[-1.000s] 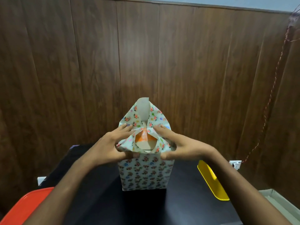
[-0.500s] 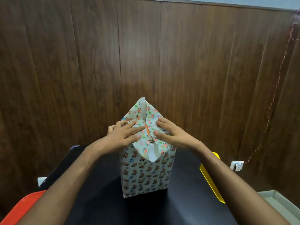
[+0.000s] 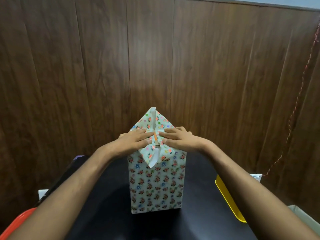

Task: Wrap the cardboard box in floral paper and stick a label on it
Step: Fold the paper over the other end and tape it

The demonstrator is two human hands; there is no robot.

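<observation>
Box [image 3: 155,184] in floral paper [image 3: 152,122] stands upright at frame ctr on black table [image 3: 107,213]; left hand [image 3: 135,142] & right hand [image 3: 178,139] both flat, fingers straight, pressing top flaps down; thin orange gap between them.

floral paper [image 3: 155,186] smooth, slight sheen; table [image 3: 107,213] glossy black; wall [image 3: 86,75] wood-grain.
</observation>
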